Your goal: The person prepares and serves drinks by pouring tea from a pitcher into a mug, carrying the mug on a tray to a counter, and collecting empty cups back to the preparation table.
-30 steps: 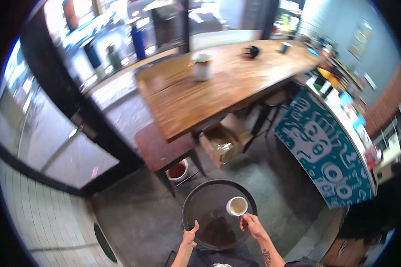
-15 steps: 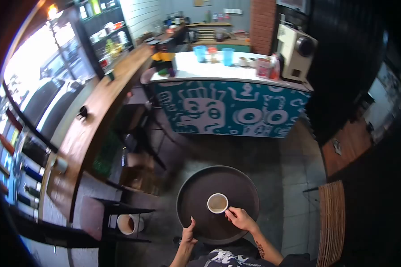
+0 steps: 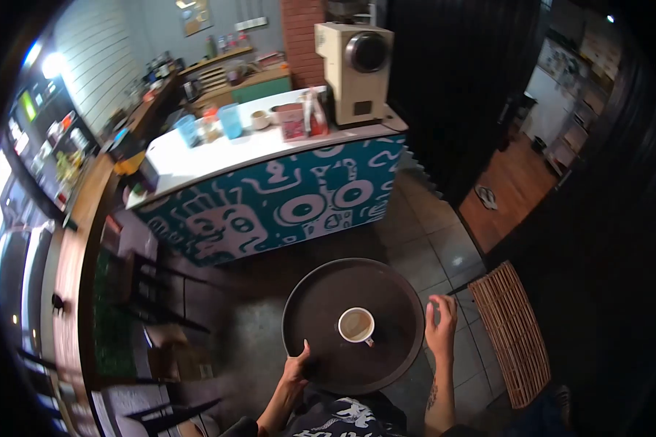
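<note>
A round dark brown serving tray (image 3: 324, 291) is held level in front of my body. My left hand (image 3: 294, 368) grips its near left edge, thumb on top and the other fingers hidden beneath. Near the middle of the tray stands a white cup (image 3: 356, 325), upright, with light brown liquid in it and its handle towards me. My right hand (image 3: 441, 324) is raised just off the tray's right rim, fingers loosely bent and apart, with nothing in it.
Ahead stands a counter with a teal-and-white painted front (image 3: 291, 204), bearing a cream coffee machine (image 3: 361, 76) and blue cups (image 3: 229, 120). A slatted wooden seat (image 3: 512, 333) is at right. Dark stools (image 3: 157, 288) and a long wooden bar (image 3: 80, 262) line the left.
My right hand has let go of the cup handle and moved right, off the tray. My view has turned right. The left hand still grips the tray.
</note>
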Motion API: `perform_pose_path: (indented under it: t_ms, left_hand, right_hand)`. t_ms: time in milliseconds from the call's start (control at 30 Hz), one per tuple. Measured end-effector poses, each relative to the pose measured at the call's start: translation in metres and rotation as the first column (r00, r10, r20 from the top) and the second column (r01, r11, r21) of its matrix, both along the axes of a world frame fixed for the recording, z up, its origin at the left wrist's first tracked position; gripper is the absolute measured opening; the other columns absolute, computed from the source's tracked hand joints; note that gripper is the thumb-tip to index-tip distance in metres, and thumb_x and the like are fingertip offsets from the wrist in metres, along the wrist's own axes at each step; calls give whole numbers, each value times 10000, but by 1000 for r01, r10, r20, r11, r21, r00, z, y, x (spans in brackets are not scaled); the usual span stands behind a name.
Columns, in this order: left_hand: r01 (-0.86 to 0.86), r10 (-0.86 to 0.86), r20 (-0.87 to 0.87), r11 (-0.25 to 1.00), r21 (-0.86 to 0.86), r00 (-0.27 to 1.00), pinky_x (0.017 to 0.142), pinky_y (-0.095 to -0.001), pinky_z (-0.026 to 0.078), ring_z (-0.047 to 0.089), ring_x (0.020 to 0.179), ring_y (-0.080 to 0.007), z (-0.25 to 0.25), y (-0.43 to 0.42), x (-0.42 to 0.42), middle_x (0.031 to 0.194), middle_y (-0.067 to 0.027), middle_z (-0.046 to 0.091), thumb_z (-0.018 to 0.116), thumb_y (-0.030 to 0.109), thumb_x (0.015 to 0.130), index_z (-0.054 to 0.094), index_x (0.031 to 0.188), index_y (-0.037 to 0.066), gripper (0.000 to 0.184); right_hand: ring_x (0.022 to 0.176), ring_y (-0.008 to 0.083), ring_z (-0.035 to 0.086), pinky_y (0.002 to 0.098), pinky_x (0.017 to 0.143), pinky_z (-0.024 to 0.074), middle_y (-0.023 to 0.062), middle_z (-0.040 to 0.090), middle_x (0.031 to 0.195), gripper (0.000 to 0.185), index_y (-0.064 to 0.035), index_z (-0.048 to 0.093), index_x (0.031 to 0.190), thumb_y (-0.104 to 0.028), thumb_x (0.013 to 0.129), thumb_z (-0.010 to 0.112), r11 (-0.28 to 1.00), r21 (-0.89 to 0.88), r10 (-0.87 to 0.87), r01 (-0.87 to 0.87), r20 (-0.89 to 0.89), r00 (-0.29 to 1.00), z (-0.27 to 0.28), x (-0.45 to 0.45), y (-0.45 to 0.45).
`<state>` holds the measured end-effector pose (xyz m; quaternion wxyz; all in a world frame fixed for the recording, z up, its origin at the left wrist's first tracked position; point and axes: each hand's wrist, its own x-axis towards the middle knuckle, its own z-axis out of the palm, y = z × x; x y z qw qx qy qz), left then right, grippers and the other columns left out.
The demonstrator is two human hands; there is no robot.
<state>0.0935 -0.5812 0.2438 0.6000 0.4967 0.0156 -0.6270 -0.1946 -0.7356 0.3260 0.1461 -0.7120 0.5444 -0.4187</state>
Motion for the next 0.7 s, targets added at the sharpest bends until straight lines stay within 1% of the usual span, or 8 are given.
perform_pose_path:
  t_ms: [33,100,200,233,400,500,600,700]
  left_hand:
    - [37,-37,1,999,4,999,863,-373,539,606,1023,-176,-12,-26,2,1200,-49,596,686,244,905,521,1299,48,470]
    - [174,-173,-111,985,-1,979,815,-368,559,624,986,-189,-45,-84,8,1185,-68,603,667,229,918,497,1315,46,469]
    - [358,-383,173,920,156,908,806,-375,568,635,947,-197,-28,-173,1,1155,-81,613,665,234,919,492,1312,42,470]
    - [282,-284,74,959,29,956,792,-364,568,635,932,-193,-12,-203,-14,1124,-81,624,682,243,908,502,1303,41,479]
    - [451,-451,4,892,41,892,793,-335,560,625,945,-186,16,-322,-30,1119,-73,630,706,215,890,545,1261,29,445]
    - [517,-495,227,855,-45,839,857,-393,532,615,1021,-233,12,-384,-42,1203,-112,597,639,263,938,508,1308,3,471]
    - [564,-570,232,820,98,788,847,-377,524,614,1016,-228,68,-443,-68,1175,-114,614,666,257,921,534,1283,-3,465]
    - [544,-527,338,837,52,779,753,-353,527,628,925,-200,30,-497,-82,1046,-97,644,682,300,907,585,1217,-10,449]
  right_hand:
    - [966,287,582,399,834,469,158,583,1041,204,-1,591,1103,-135,953,558,999,4,-37,37,1,999,-4,-9,-20]
    - [1100,279,550,401,953,437,155,578,1178,357,-14,535,1262,-251,995,519,927,373,-81,-47,320,944,-13,-27,-65]
    - [1076,200,545,351,937,424,94,590,1158,375,-19,525,1259,-301,1013,496,883,468,-221,-23,459,861,-59,-56,-120]
    - [1072,167,538,327,944,406,75,594,1162,402,-17,516,1274,-325,1018,489,870,492,-320,35,509,799,-82,-63,-139]
    - [1107,182,539,304,955,397,96,604,1157,451,27,528,1243,-360,1014,488,876,460,-359,146,418,835,-71,-93,-184]
    - [1364,366,359,424,1104,313,277,415,1421,675,103,384,1383,-451,1004,446,742,597,-548,305,278,789,-48,-91,-212]
    - [1356,379,369,431,1097,323,292,416,1415,686,112,388,1374,-462,1003,439,715,593,-581,370,211,786,-54,-105,-255]
    - [1335,397,394,440,1089,335,312,431,1391,686,118,395,1366,-463,1003,433,748,586,-523,313,230,820,-76,-134,-310]
